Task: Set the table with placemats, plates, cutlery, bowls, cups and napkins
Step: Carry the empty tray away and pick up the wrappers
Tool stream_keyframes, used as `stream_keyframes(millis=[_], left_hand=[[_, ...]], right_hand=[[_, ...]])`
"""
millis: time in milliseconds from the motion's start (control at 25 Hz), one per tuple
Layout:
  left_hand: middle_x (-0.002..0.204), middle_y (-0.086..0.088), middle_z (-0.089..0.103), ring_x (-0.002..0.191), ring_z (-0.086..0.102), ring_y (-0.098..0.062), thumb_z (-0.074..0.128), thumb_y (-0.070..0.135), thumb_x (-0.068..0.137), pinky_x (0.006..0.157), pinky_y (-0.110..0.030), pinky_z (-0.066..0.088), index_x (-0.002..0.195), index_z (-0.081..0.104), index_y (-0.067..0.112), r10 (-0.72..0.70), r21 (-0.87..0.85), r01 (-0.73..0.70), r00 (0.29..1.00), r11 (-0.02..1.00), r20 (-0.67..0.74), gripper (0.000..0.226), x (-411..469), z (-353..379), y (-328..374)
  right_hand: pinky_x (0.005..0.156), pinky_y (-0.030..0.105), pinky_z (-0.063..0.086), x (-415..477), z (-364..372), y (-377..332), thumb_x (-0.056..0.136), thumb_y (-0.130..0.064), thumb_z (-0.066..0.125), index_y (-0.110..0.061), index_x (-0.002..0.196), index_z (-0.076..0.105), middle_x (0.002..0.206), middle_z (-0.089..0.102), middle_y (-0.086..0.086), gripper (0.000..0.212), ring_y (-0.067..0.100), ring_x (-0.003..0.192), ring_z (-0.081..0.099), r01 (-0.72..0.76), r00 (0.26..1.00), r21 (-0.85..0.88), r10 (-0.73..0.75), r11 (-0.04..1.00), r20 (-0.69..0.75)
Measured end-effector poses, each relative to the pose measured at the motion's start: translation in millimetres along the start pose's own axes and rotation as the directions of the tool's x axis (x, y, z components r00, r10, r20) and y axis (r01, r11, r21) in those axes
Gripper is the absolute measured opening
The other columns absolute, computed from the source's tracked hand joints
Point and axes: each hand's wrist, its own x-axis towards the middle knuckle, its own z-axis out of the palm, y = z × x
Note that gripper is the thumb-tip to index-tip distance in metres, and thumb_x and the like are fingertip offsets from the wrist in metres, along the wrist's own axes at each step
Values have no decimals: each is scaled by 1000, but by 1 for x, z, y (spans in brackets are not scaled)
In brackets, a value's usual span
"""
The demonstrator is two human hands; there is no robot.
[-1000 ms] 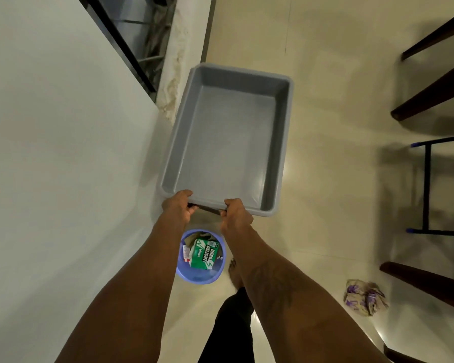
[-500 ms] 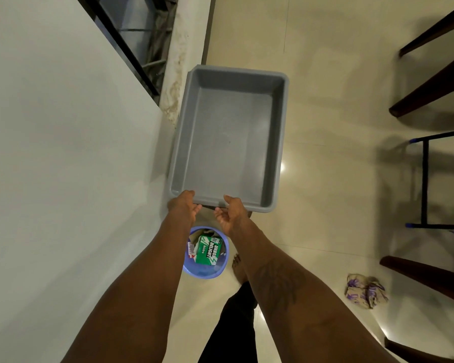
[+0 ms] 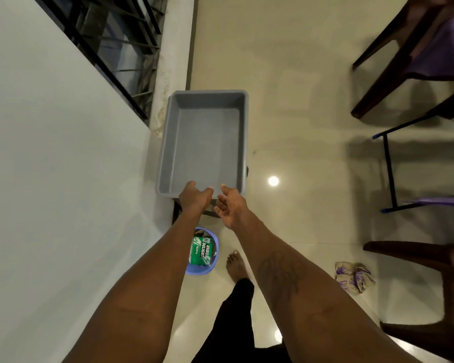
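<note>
An empty grey plastic tub (image 3: 168, 142) sits low by the wall on a dark stand (image 3: 175, 212) whose edges show under it. My left hand (image 3: 194, 196) lies at the tub's near rim with its fingers loose and apart. My right hand (image 3: 230, 206) hovers just short of the same rim, palm turned inward, fingers spread, holding nothing. No placemats, plates, cutlery, bowls, cups or napkins are in view.
A white wall (image 3: 50, 179) runs along the left, with a barred window (image 3: 116, 48) above. A small blue bin (image 3: 203, 269) holding a green carton stands by my bare foot (image 3: 235, 265). Dark wooden chairs (image 3: 404, 61) and a black metal frame (image 3: 389, 174) stand at the right; crumpled paper (image 3: 353, 276) lies on the floor.
The tub has gone down and away from me onto the stand. Both hands have let go of its near rim, and the right hand has pulled back and turned open.
</note>
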Motion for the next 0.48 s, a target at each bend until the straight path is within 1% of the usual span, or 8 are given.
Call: stream_keyframes(millis=[120,200,240,280,360,400,480], left_hand=[[154,-14,49,141,46,-31,68,43,95,112,-35,38,151,46,9,118,111,-126,990,986,75,69,-50,31,31],[153,-12,50,140,48,-30,65,43,97,112,-35,39,150,48,10,189,177,-205,976,962,103,65,-86,54,50],[151,-11,53,138,50,-30,65,42,98,110,-35,40,148,49,10,227,210,-247,967,946,115,62,-100,67,57],[148,-11,55,135,52,-30,64,41,98,109,-34,41,146,51,9,257,239,-285,956,928,143,59,-118,83,65],[147,-10,57,133,54,-30,64,43,98,108,-36,43,145,52,11,291,262,-335,937,905,194,58,-148,118,74],[148,-10,56,134,54,-30,64,46,97,108,-37,43,146,52,13,294,277,-348,930,896,220,60,-162,137,76],[152,-9,52,137,52,-30,65,47,96,111,-39,43,148,50,14,309,301,-388,910,871,277,62,-189,173,79]], right_hand=[[109,44,47,-33,-61,-21,99,-31,65,-4,133,59,119,62,5,43,18,100,57,89,996,-8,-89,996,-15],[109,45,47,-56,-103,-35,100,-32,65,-7,126,62,125,63,9,37,21,113,58,135,990,-80,-139,988,-36],[109,45,47,-64,-124,-41,100,-31,64,-9,124,61,128,62,10,33,23,116,57,168,983,-127,-177,977,-56],[107,45,47,-74,-150,-46,101,-31,64,-9,128,60,129,61,10,35,25,116,56,207,971,-171,-224,963,-85],[107,45,47,-86,-199,-51,99,-35,65,-9,135,58,138,58,10,45,29,119,55,271,936,-262,-317,926,-152],[104,43,48,-91,-224,-52,97,-37,65,-10,136,58,139,58,9,48,29,119,56,282,918,-283,-344,917,-197],[92,37,47,-101,-272,-48,96,-40,66,-11,137,57,137,60,8,51,29,117,59,282,888,-271,-357,921,-291]])
